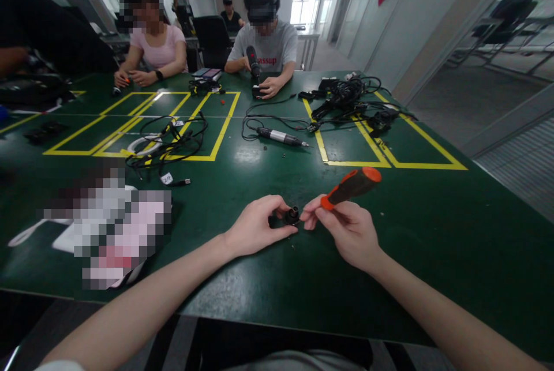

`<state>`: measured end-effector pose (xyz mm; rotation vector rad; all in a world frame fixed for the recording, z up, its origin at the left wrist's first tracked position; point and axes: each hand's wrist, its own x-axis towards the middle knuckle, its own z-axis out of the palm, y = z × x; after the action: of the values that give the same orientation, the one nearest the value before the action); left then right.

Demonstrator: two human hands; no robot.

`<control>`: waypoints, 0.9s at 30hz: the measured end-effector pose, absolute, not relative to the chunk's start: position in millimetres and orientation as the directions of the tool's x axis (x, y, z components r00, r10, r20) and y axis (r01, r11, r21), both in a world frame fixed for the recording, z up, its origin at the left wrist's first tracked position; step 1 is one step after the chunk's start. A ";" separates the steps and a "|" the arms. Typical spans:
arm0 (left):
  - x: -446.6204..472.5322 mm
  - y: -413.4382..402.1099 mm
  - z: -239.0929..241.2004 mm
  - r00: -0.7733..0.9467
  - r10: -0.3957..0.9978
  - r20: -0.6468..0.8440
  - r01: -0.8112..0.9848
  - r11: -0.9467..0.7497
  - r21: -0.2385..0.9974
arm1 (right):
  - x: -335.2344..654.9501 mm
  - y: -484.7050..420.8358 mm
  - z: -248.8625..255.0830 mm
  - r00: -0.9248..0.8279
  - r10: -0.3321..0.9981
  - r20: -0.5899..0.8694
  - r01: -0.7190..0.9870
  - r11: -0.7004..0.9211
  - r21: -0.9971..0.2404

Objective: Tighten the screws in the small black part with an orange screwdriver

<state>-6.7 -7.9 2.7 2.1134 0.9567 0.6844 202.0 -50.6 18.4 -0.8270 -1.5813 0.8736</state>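
My left hand (pixel 256 225) is closed around a small black part (pixel 291 216) with a round metal end, held just above the green table (pixel 433 232). My right hand (pixel 346 231) grips a screwdriver (pixel 351 186) with a black and orange handle. The handle slants up to the right, and the tip end points at the small part between my two hands. The blade itself is hidden by my fingers.
A grey electric screwdriver (pixel 280 137) with its cable lies mid-table. Tangled black cables (pixel 171 139) lie to the left, another cable pile (pixel 346 100) at the back right. Yellow tape lines mark the table. Two people sit across, one holding a black tool (pixel 253 65).
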 end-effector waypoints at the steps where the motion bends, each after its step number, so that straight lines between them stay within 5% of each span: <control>1: -6.8 -7.6 2.5 0.587 0.792 0.169 0.420 -0.476 0.773 | 202.2 -50.5 18.6 -0.162 0.870 0.465 0.064 0.479 -0.875; 17: -6.9 -7.5 2.9 0.586 0.792 0.171 0.424 -0.480 0.768 | 205.9 -53.7 23.7 -0.166 0.884 0.438 0.231 0.466 -0.854; 27: -7.5 -9.5 2.0 0.606 0.783 0.142 0.442 -0.480 0.758 | 203.1 -52.6 29.7 -0.189 0.895 0.405 0.165 0.435 -0.885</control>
<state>-7.5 -9.5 2.0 2.1373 0.9613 0.6301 203.1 -52.6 29.7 -0.9393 -1.6435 0.8736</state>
